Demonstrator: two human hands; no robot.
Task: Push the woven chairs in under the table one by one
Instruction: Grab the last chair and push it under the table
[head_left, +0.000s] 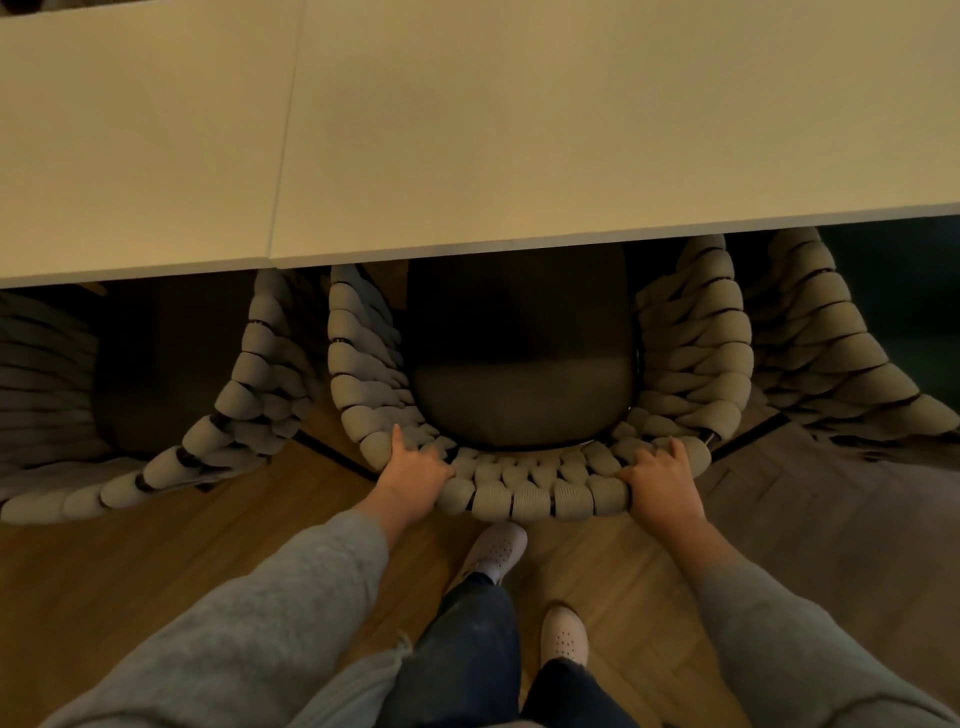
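The left grip (415, 478) and the right grip (662, 483) both clench the round back of the grey chunky woven chair (530, 496). Its dark seat is partly under the near edge of the pale tabletop (519, 130). A left woven chair (234, 415) and a right woven chair (831, 353) stand just beside it.

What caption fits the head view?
Left hand and right hand grip the middle woven chair by its back, seat partly under the white table.
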